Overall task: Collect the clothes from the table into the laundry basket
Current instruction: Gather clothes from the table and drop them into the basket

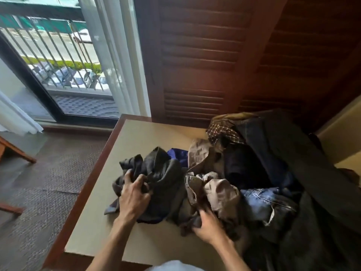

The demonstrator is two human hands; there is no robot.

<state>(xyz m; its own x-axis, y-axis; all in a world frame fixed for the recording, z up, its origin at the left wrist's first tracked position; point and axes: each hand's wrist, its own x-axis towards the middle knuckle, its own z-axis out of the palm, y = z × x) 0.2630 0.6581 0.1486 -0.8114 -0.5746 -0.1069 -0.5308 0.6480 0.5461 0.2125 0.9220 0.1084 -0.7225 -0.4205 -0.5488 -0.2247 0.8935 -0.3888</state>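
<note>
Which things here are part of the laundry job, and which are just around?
Job:
dark grey garment, under left hand
tan garment, by right hand
blue jeans
plaid shirt
table

Around:
louvred doors
window

No basket in view.

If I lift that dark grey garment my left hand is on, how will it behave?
Probably floppy: the dark grey garment lies crumpled in soft folds under the left hand, so it should sag and trail. It overlaps the tan clothes that the right hand grips, so it may drag them along. Unlikely to slip from a bunched grip.
</note>
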